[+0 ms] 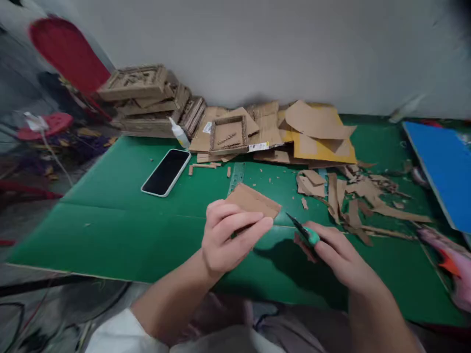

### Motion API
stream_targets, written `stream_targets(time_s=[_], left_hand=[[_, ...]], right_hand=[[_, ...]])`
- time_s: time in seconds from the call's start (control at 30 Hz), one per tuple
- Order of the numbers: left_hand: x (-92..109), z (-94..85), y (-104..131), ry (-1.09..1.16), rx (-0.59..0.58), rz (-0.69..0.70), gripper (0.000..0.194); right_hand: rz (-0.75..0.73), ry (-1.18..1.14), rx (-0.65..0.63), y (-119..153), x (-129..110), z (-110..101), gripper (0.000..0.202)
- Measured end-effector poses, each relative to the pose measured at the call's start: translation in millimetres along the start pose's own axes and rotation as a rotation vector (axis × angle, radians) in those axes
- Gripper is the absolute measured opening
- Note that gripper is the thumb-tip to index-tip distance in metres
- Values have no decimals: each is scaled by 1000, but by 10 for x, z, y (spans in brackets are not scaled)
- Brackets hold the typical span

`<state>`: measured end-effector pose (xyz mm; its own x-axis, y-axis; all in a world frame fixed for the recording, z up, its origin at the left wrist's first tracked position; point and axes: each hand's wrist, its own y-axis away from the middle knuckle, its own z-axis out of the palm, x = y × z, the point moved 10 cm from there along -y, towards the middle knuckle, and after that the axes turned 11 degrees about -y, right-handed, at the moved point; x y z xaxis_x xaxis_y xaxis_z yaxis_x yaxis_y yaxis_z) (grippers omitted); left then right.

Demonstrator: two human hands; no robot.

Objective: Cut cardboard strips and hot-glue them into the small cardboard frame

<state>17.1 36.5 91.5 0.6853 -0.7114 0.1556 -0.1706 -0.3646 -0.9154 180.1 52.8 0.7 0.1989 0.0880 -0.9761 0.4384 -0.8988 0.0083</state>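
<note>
A small flat piece of brown cardboard (254, 200) is pinched in my left hand (230, 235), held up over the green table, its far corner pointing right. My right hand (336, 252) grips a green-handled cutter (311, 236), whose dark pointed blade aims up and left, a short way right of the cardboard and apart from it. Something brownish shows under the right fingers, too blurred to make out. Behind the cardboard, a clear ruler (237, 175) lies on the table, partly hidden.
A phone (166, 172) and a white glue bottle (179, 132) stand left of centre. Cardboard frames (134, 93) are stacked at the back left. A small frame (228, 135) rests on cardboard sheets. Scraps (355, 203) litter the right, beside a blue board (441, 171).
</note>
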Motion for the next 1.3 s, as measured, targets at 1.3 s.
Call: stream_targets(time_s=[1.3], left_hand=[[36, 8, 11, 23, 21, 3, 11]], right_hand=[[88, 15, -42, 2, 102, 60, 40]])
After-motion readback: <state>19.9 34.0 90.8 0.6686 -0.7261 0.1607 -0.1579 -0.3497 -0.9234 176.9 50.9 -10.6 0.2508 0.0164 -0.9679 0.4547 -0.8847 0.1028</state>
